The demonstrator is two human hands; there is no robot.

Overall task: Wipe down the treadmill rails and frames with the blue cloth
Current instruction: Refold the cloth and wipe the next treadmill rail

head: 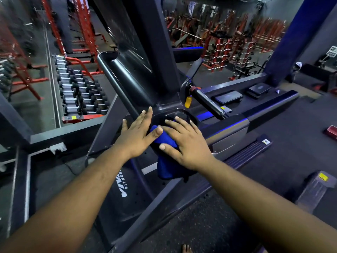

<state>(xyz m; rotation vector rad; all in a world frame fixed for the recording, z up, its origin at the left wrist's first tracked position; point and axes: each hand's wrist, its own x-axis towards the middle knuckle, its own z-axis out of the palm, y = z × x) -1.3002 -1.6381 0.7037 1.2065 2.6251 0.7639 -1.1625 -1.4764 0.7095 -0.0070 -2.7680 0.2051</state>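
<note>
The gym is dim, with a cool blue cast. Soft glare streaks the dark treadmill frame [160,73] and its handlebar [207,101]. The wide lens bends straight lines near the edges. The red racks [237,44] and dumbbells [78,92] look smeared; the forearms stay fairly sharp.

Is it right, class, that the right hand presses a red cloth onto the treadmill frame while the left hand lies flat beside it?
Not quite. The head view shows the cloth is blue, not red. The right hand does press it onto the treadmill frame, and the left hand lies flat beside it.
</note>
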